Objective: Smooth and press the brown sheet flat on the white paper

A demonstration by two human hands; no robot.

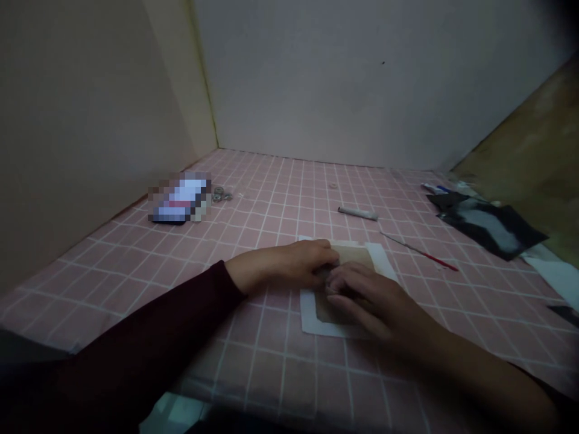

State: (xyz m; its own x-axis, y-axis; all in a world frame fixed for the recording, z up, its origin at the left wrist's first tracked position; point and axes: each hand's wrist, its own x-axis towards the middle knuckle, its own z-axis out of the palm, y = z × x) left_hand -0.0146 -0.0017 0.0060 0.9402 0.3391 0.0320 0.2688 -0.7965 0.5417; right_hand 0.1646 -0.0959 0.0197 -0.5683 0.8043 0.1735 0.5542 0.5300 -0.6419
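A brownish-grey square sheet [357, 254] lies on a larger white sheet [312, 323] near the front of the pink tiled table. Over its left side, my left hand [307, 260] has its fingers bent downward and drawn together. My right hand [375, 298] comes in from the right, fingers curled, with its tips close to those of my left hand. Something small may be between the fingertips, but the dim light and the fingers hide it.
Behind the sheets lies a whitish tube [358, 214]; to their right is a thin red-handled tool [420, 252]. A blurred phone [181, 199] and small round metal pieces [220, 194] lie at left. Black packets [506, 226] lie at right. Walls [294, 78] enclose the back.
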